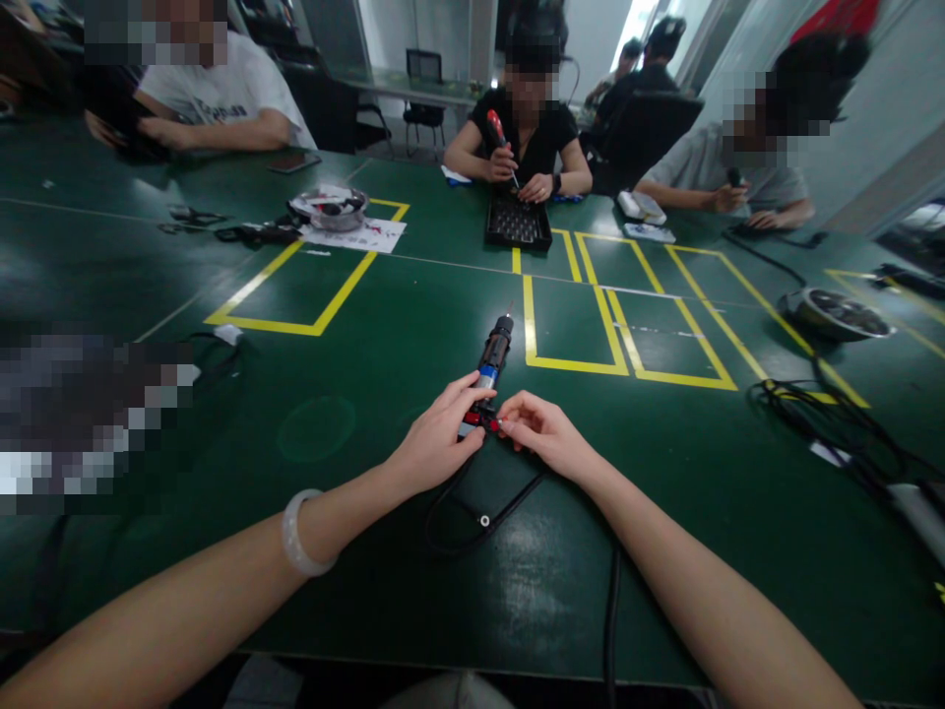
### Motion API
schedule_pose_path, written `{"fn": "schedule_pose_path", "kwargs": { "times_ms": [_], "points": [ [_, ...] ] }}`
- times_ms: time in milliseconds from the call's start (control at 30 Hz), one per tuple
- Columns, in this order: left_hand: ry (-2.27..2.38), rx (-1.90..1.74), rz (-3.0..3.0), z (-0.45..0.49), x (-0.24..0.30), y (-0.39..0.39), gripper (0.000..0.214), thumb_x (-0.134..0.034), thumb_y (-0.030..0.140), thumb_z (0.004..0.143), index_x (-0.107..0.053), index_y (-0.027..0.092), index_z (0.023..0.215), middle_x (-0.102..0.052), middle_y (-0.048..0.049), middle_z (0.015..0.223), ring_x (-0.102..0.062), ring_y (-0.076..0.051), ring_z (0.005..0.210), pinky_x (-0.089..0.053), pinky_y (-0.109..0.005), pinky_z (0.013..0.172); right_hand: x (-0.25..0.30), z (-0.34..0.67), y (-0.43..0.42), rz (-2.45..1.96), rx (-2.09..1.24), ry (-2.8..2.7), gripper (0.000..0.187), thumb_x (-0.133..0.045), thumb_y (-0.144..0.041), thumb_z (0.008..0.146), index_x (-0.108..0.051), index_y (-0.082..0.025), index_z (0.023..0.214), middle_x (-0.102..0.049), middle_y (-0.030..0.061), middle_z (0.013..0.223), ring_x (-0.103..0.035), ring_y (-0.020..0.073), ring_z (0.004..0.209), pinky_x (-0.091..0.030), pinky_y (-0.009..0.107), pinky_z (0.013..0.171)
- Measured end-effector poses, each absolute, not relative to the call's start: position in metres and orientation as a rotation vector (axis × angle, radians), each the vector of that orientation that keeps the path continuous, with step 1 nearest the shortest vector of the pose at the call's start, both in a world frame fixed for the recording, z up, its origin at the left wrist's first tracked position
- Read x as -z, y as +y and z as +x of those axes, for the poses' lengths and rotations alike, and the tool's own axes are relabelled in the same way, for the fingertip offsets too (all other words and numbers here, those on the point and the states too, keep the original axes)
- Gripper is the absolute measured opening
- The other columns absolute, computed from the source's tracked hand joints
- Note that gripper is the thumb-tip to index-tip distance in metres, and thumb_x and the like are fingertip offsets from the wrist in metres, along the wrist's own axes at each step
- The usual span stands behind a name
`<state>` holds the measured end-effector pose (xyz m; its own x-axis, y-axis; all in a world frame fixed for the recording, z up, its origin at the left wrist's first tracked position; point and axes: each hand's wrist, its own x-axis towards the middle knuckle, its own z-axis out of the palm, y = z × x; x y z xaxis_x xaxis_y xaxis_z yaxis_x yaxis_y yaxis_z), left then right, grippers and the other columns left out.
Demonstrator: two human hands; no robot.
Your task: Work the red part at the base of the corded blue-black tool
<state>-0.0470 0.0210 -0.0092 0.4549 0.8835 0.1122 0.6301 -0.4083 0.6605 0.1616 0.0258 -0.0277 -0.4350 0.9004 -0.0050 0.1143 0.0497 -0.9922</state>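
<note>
A corded electric screwdriver [496,347] lies on the green table in front of me, its bit pointing away. It has a black nose, a blue band and a red part [493,424] near its rear end. My left hand [435,438] is closed around the rear of the body from the left, thumb and fingers on either side. From the right, my right hand [546,428] pinches at the red part with thumb and forefinger; the fingertips partly hide it. A black cable [517,500] loops on the table below my hands, with a small white ring [484,521] beside it.
Yellow tape rectangles [576,366] mark the green table [354,551]. Across it, a person works with a red-handled screwdriver [495,126] over a black tray [518,225]. A metal bowl [842,313] and coiled cables [834,418] lie right; another bowl [329,209] stands left.
</note>
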Motion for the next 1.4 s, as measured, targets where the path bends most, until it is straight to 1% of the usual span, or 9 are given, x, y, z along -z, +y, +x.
{"fn": "schedule_pose_path", "kwargs": {
  "times_ms": [167,300,433,667,800,933,1067,1200,1400],
  "points": [
    [1.252,-0.616,2.16,-0.0464,0.0097,0.0212,0.05,-0.047,0.023,0.089,-0.051,0.022,0.138,-0.035,-0.0078,0.158,-0.038,-0.022,0.144,-0.036,-0.039,0.117,0.0304,0.1639,0.0257,-1.007,-1.401,-1.718,0.022,-0.065,-0.039,0.086,-0.058,-0.019,0.095,-0.056,-0.0015,0.085,-0.049,0.0081,0.059,-0.043,0.023,0.058],
    [1.257,-0.612,2.16,-0.0464,0.0098,0.0212,0.047,-0.047,0.025,0.09,-0.052,0.023,0.137,-0.034,-0.0071,0.158,-0.038,-0.022,0.144,-0.036,-0.038,0.117,0.0299,0.1638,0.0253,-1.021,-1.357,-1.769,0.022,-0.065,-0.038,0.087,-0.058,-0.02,0.095,-0.055,-0.0027,0.08,-0.048,0.0088,0.059,-0.039,0.023,0.057],
    [1.262,-0.601,2.162,-0.0468,0.0096,0.0205,0.046,-0.047,0.026,0.092,-0.053,0.022,0.137,-0.034,-0.0074,0.158,-0.038,-0.022,0.143,-0.035,-0.038,0.117,0.0317,0.1626,0.0245,-1.048,-1.337,-1.777,0.02,-0.063,-0.039,0.089,-0.056,-0.02,0.091,-0.054,-0.0028,0.078,-0.049,0.0097,0.06,-0.041,0.023,0.058],
    [1.262,-0.6,2.167,-0.0464,0.0091,0.0201,0.046,-0.047,0.026,0.092,-0.053,0.021,0.137,-0.034,-0.0082,0.158,-0.04,-0.024,0.142,-0.039,-0.039,0.115,0.0289,0.162,0.0222,-1.06,-1.218,-1.879,0.012,-0.06,-0.03,0.09,-0.055,-0.021,0.095,-0.057,-0.003,0.08,-0.05,0.0089,0.059,-0.04,0.023,0.057],
    [1.256,-0.609,2.167,-0.0464,0.0082,0.0204,0.049,-0.047,0.023,0.089,-0.051,0.021,0.138,-0.035,-0.0086,0.157,-0.04,-0.024,0.142,-0.038,-0.039,0.115,0.0252,0.1631,0.0214,-1.095,-1.135,-1.924,0.014,-0.061,-0.026,0.087,-0.055,-0.021,0.099,-0.063,-0.0009,0.087,-0.052,0.0089,0.059,-0.04,0.022,0.056],
    [1.233,-0.61,2.167,-0.0469,0.0092,0.0208,0.051,-0.047,0.022,0.088,-0.049,0.021,0.14,-0.033,-0.0087,0.158,-0.038,-0.023,0.144,-0.036,-0.039,0.116,0.0242,0.1652,0.0214,-1.153,-0.993,-2.035,0.017,-0.061,-0.021,0.085,-0.055,-0.021,0.101,-0.063,-0.0024,0.08,-0.051,0.0088,0.055,-0.04,0.022,0.055],
    [1.218,-0.619,2.183,-0.0469,0.0108,0.0213,0.05,-0.047,0.022,0.089,-0.05,0.021,0.138,-0.034,-0.0088,0.158,-0.036,-0.023,0.145,-0.033,-0.04,0.118,0.0266,0.1664,0.0216,-1.206,-0.859,-2.146,0.02,-0.061,-0.019,0.084,-0.057,-0.021,0.104,-0.064,-0.0027,0.077,-0.054,0.0104,0.059,-0.04,0.023,0.059],
    [1.235,-0.604,2.18,-0.0467,0.0112,0.0215,0.048,-0.047,0.025,0.09,-0.051,0.022,0.138,-0.033,-0.0086,0.158,-0.038,-0.025,0.143,-0.037,-0.04,0.116,0.0277,0.1666,0.0212,-1.229,-0.813,-2.196,0.019,-0.062,-0.02,0.084,-0.057,-0.021,0.102,-0.062,-0.0026,0.076,-0.056,0.0116,0.062,-0.04,0.023,0.06],
    [1.232,-0.6,2.187,-0.0462,0.0104,0.0219,0.048,-0.047,0.024,0.09,-0.051,0.021,0.137,-0.033,-0.0093,0.158,-0.037,-0.026,0.144,-0.038,-0.042,0.115,0.0273,0.1664,0.0207,-1.214,-0.758,-2.239,0.017,-0.062,-0.02,0.086,-0.056,-0.021,0.102,-0.058,-0.0029,0.076,-0.055,0.0126,0.064,-0.04,0.024,0.062]
  ]
}}
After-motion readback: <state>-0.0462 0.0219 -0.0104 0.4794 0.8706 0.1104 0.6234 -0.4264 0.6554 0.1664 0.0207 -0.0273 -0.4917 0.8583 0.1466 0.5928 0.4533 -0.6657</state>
